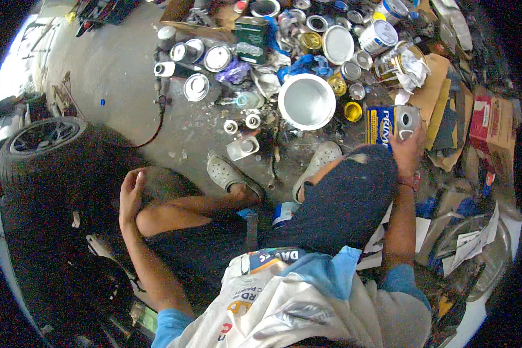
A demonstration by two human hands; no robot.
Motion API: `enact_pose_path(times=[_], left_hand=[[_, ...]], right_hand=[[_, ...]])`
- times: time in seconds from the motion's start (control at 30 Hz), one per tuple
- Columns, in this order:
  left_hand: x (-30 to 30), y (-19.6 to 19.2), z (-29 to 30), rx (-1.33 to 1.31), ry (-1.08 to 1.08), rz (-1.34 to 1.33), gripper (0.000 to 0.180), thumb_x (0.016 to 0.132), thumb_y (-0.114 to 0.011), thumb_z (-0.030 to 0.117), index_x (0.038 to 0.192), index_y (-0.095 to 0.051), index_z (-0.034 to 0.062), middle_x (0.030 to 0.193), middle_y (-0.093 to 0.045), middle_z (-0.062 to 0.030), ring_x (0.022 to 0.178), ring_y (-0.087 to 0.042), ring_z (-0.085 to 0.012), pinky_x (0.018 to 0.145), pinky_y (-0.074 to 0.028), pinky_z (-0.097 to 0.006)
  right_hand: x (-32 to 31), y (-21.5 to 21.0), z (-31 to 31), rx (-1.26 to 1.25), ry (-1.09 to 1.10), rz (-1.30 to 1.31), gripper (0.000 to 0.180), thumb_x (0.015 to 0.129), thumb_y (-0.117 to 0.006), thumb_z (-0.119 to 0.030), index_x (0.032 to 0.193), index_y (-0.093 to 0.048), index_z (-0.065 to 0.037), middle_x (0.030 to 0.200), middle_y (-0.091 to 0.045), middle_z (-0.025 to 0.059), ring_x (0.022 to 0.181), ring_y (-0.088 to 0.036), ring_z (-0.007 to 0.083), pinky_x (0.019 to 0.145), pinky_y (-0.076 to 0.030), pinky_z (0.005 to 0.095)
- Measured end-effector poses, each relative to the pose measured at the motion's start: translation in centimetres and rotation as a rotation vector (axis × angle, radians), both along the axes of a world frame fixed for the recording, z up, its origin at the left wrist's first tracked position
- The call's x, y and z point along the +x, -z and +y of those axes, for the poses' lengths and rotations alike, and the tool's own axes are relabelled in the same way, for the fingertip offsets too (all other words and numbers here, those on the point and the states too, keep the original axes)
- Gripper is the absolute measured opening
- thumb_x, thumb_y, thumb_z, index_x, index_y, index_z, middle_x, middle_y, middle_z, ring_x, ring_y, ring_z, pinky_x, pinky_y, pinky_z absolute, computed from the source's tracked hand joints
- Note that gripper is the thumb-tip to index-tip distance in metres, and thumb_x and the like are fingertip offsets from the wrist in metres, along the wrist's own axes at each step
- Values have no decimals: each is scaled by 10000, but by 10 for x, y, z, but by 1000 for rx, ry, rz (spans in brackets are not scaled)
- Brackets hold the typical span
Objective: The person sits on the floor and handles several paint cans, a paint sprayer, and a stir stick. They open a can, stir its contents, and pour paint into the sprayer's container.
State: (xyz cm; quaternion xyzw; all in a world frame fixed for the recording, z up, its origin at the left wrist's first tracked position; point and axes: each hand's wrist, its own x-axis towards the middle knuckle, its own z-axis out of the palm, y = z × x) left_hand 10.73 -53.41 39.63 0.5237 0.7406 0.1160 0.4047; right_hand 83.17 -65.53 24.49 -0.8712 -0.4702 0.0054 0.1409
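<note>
My right hand [408, 149] grips a rectangular metal can [381, 124] with a blue and yellow label. The can lies to the right of my knee, its grey top facing right with a round cap [406, 120] on it. My left hand [132, 194] rests against my left knee, fingers stretched out, holding nothing. In front of me a large round white pail [307, 102] stands on the floor. Close by are a small yellow tin [352, 111], two small white bottles [252, 120] and a clear bottle [242, 148] on its side.
Several paint cans [217, 58] and a dark green rectangular tin [251, 40] crowd the floor ahead. A car wheel [46, 139] lies at left. A black spray gun [160, 98] with a hose sits nearby. Cardboard [432, 95] and a red-and-brown box [490, 123] stand at right.
</note>
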Motion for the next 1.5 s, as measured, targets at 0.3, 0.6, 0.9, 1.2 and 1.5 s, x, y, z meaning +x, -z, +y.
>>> enact_pose_path(times=[0.3,0.6,0.9,1.2,1.5], left_hand=[[3,11,16,35,36,21,332,1070,-596,310,1212,-659,17,1128,-698,-61,1069,-607,-151,974,-476,-305],[29,3,34,80,136,63,347,1069,-593,289,1248,-643,-3,1148,-691,-85,1070,-622,-173,976,-485,-314],[63,2,51,189,266,58,357,1062,-601,288,1234,-665,-19,1198,-712,-120,1133,-634,-205,1023,-465,-334],[71,-14,41,463,67,124,297,1065,-614,206,1254,-671,-16,1201,-708,-81,1109,-631,-163,1004,-486,-314],[58,-22,-28,475,47,63,394,1100,-530,295,1347,-615,1,1390,-634,-148,1294,-576,-260,1131,-415,-396]], right_hand=[[43,1,-7,-9,-89,207,1098,716,-921,-255,1590,-288,-53,1444,-521,266,1319,-504,433,1121,-404,501],[-8,-130,-44,45,-25,1080,380,1072,-562,-304,1302,-642,-12,1251,-691,111,1173,-625,208,1066,-451,356],[-2,-159,-41,-311,-26,714,209,1024,-622,-240,977,-625,-36,959,-645,11,961,-580,137,903,-455,300],[-63,-226,-131,-440,-261,724,131,939,-711,-176,945,-697,-46,974,-707,67,1029,-651,191,1013,-471,361],[-66,-39,-189,215,280,848,319,975,-719,-167,1239,-655,0,1172,-677,85,1132,-634,172,975,-505,320]])
